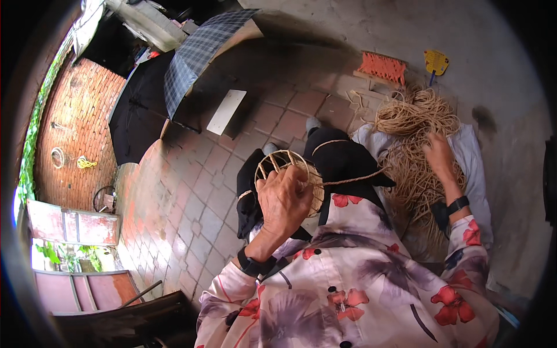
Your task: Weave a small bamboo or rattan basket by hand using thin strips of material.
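My left hand is closed over a small round basket frame with pale ribs, held above my lap between my knees. Part of the frame is hidden under that hand. From its right side a tan cord stretches across my leg toward a large heap of loose cord. Over this heap, on my right, is my right hand with its fingers curled inward. What those fingers hold, if anything, does not show clearly. Dark cloth covers my knees, and a thin cord crosses it.
The heap lies on a white sack. Beyond it are a low stool with an orange woven seat and a yellow fly swatter. Ahead on the tiled floor are a white board, a plaid umbrella and a black umbrella.
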Available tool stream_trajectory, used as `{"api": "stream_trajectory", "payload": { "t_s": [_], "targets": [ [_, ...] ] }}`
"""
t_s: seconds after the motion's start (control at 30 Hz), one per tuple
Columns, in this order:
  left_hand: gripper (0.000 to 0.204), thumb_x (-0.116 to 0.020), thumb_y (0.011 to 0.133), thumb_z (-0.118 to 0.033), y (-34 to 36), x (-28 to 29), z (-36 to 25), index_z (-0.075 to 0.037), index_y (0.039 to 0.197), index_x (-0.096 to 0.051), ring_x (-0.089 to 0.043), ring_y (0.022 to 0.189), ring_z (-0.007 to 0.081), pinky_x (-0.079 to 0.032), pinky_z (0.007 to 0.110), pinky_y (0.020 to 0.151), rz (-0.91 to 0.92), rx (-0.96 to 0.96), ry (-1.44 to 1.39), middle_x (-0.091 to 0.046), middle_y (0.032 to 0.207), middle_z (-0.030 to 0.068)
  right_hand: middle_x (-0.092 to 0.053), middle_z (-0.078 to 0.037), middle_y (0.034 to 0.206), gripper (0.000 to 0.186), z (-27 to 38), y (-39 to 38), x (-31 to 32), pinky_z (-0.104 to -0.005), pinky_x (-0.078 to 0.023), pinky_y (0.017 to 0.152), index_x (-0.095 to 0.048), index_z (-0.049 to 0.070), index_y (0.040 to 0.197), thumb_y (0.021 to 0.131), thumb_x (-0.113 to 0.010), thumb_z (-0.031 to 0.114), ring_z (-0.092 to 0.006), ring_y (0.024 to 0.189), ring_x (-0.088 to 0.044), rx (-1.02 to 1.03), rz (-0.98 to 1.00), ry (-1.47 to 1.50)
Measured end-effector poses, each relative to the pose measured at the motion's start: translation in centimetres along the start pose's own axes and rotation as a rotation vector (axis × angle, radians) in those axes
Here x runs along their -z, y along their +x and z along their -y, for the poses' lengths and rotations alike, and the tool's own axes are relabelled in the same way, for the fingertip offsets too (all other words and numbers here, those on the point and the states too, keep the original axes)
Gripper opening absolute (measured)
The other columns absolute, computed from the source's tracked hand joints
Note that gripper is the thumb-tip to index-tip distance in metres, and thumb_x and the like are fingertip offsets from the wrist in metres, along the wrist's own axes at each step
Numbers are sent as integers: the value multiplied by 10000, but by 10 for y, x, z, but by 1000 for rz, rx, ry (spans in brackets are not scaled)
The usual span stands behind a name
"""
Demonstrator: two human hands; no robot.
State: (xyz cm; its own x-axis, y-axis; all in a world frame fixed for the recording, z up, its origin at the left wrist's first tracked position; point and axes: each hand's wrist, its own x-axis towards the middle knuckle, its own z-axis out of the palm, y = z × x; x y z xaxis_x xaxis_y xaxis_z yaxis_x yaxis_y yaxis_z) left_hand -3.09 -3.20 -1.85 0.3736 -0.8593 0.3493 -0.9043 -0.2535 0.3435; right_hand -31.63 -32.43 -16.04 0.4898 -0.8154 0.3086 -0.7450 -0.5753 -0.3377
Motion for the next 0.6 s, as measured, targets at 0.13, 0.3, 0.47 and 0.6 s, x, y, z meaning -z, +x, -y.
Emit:
{"api": "stream_trajectory", "payload": {
  "t_s": [0.13, 0.3, 0.47, 0.6],
  "targets": [
    [182, -714, 714, -124, -1, -1, 1, -131, 803, -555, -526, 634, 203, -350, 367, 656, 9, 15, -3, -515, 602, -13, -637, -162, 871, 134, 167, -9, 18, -413, -526, 716, -630, 27, 944, 836, -637, 107, -353, 799, -643, 463, 41, 705],
    [210, -692, 677, -98, 2, -4, 1, -113, 826, -545, -539, 666, 250, -382, 395, 657, -13, -61, 35, -539, 645, 27, -645, -167, 859, 165, 212, -39, 28, -452, -526, 682, -627, 42, 963, 856, -650, 165, -399, 803, -650, 507, 420, 614],
    [242, -647, 639, -70, 0, -8, 1, -90, 857, -542, -558, 705, 291, -439, 425, 671, -15, -90, 80, -569, 703, 77, -651, -140, 841, 203, 203, -55, 26, -459, -518, 648, -588, 38, 967, 844, -669, 178, -366, 783, -658, 603, 554, 524],
    [246, -643, 638, -80, 0, -10, 2, -84, 862, -542, -570, 715, 296, -447, 425, 670, -35, -106, 99, -578, 715, 83, -652, -108, 812, 195, 222, -51, 21, -450, -515, 610, -586, 58, 930, 815, -695, 172, -328, 739, -664, 492, 176, 614]
  ]
}}
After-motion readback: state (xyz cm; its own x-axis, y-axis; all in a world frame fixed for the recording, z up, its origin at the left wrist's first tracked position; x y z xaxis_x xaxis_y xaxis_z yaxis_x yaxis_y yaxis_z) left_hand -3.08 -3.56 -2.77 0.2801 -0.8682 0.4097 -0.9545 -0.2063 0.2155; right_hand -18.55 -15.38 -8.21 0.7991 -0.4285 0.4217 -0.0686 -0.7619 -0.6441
